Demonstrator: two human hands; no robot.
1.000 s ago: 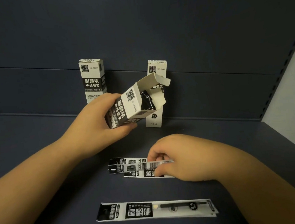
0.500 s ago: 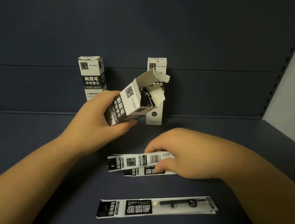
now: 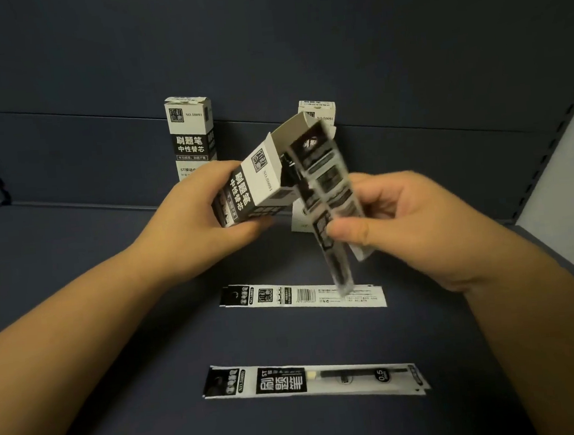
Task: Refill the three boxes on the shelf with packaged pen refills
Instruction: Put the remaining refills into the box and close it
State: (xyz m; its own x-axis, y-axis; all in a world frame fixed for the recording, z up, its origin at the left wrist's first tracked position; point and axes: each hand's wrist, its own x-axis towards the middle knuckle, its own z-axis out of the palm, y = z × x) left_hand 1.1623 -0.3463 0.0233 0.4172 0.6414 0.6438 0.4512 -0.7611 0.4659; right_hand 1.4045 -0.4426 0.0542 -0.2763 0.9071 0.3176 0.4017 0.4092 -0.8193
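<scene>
My left hand (image 3: 189, 221) grips a tilted black-and-white box (image 3: 259, 185) whose top flap is open toward the right. My right hand (image 3: 395, 215) pinches a blurred refill packet (image 3: 328, 186) held steeply, its upper end right at the box's open mouth. A second packet may lie behind it in the same grip. Two more boxes stand upright against the back wall: one at the left (image 3: 190, 135) and one behind the held box (image 3: 318, 110), mostly hidden. Two refill packets lie flat on the shelf, one in the middle (image 3: 302, 295) and one nearer me (image 3: 312, 378).
The dark blue shelf floor (image 3: 119, 368) ends in a front edge close to me. A dark back wall (image 3: 265, 47) rises behind the boxes, and a pale side panel (image 3: 570, 174) with a slotted upright closes the right side.
My right hand has picked a refill packet off the shelf and raised it to the open mouth of the box. One packet stays where the two lay. The left hand holds the box almost still.
</scene>
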